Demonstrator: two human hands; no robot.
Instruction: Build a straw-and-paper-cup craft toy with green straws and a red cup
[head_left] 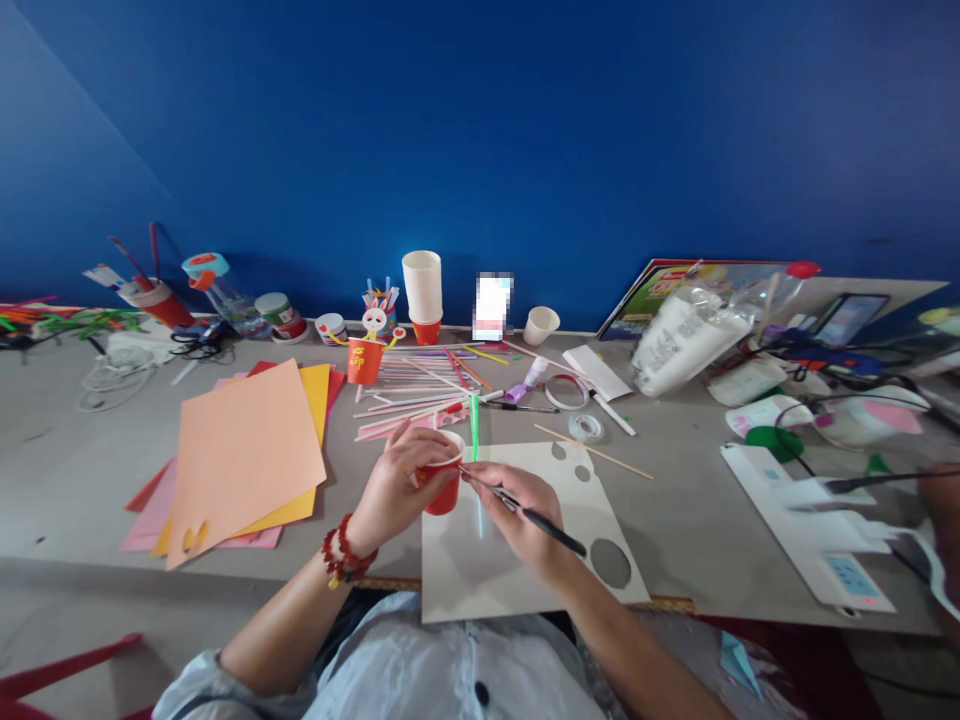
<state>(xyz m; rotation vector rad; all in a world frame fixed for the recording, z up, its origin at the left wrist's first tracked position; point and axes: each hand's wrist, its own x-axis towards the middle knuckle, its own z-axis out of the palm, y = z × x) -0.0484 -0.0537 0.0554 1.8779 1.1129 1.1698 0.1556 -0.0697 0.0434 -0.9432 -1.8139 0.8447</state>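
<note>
A red paper cup stands upright over a white sheet with cut-out holes. My left hand is wrapped round the cup's left side and rim. My right hand grips a black-handled craft knife, its tip touching or very near the cup's right side. Just beyond the cup, a green straw lies on the table, pointing away from me. A finished-looking red cup with a white rabbit head and two heart-marked paws stands further back.
Coloured paper sheets lie at left. Behind are pink sticks, stacked white cups and a lit phone. Clear tape and a wooden stick lie right of centre. A power strip sits at far right.
</note>
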